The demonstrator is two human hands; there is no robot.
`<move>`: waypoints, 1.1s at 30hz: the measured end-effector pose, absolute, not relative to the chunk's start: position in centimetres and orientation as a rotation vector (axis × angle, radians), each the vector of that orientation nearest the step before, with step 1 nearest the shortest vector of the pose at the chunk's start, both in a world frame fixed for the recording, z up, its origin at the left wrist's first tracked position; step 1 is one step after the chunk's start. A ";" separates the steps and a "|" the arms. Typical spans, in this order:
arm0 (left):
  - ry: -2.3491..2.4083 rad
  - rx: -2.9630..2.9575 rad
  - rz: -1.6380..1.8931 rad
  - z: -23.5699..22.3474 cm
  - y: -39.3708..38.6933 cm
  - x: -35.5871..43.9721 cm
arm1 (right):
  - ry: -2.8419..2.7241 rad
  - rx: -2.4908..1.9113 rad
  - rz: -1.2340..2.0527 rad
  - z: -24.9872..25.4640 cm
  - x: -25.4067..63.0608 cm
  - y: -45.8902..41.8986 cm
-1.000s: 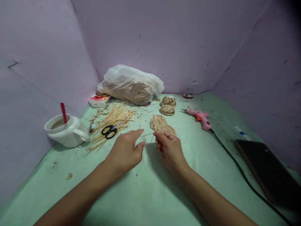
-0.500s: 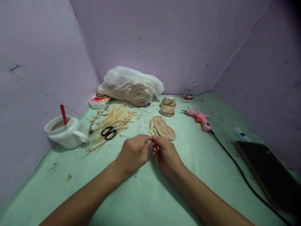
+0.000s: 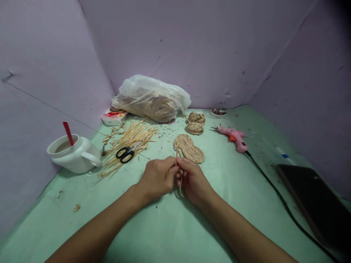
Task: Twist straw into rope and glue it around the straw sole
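Note:
My left hand and my right hand meet fingertip to fingertip over the middle of the table. Both are closed, pinching a thin straw cord between them. One end of it sticks up above my fingertips, and a loose tail hangs below by my right palm. The part inside my fingers is hidden. Just beyond lies a flat sole-shaped piece of coiled straw cord, the upright end overlapping its left edge in view. Behind that sit small coiled straw pieces.
Loose straw strips lie at the left, with black-handled scissors on them. A white pot holds liquid and a red stick. A pink glue gun, its black cord and a dark phone are rightward. A plastic bag rests against the wall.
The straw above my fingertips was fanned into flat strands and is now one narrow twisted end. The tail below my fingers has shifted slightly left. Both hands stay together.

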State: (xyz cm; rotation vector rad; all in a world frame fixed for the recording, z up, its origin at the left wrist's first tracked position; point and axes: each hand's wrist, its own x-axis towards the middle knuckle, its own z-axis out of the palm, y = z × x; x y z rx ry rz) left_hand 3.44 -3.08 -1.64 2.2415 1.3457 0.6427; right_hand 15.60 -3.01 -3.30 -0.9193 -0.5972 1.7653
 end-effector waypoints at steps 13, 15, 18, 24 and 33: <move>1.464 2.190 0.905 -1.4 -3.4 4.0 | -0.622 -1.071 1.618 -3.3 15.4 -2.8; 1.486 2.078 0.891 -1.5 -3.0 4.0 | -0.627 -1.102 1.616 -3.3 15.5 -2.7; 1.495 1.870 0.866 -1.7 -2.2 3.7 | -0.654 -1.154 1.635 -3.3 15.6 -2.6; 1.472 1.771 0.858 -2.2 -1.3 3.4 | -0.795 -1.239 1.607 -3.9 15.7 -2.4; 1.498 1.702 0.833 -2.8 -0.6 3.2 | -1.174 -1.216 1.368 -5.3 16.0 -2.1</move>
